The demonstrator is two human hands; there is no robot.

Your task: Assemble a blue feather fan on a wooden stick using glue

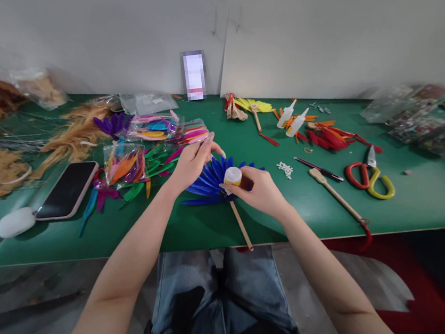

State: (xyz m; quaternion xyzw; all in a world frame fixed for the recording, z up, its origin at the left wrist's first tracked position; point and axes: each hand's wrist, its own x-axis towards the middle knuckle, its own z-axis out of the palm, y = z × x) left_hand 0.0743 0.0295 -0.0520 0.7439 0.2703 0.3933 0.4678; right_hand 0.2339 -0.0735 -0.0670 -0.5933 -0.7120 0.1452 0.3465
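A fan of blue feathers (206, 185) on a thin wooden stick (241, 226) lies on the green table at the front middle. My right hand (257, 188) holds a small white-capped bottle (232, 176) over the base of the feathers, thumb and fingers wrapped round it. Above the left upper feathers, my left hand (199, 159) hovers with its fingers bent; whether something small is between them cannot be made out. Right of the feathers lies a small pile of white beads (285, 170).
Feather packets (125, 164), a phone (67, 191) and a white case (16, 222) lie left. Scissors (371, 156), a pen (319, 169), a wooden stick (340, 198), two glue bottles (297, 123) and red feathers (325, 136) lie right. A lit phone (194, 76) leans on the wall.
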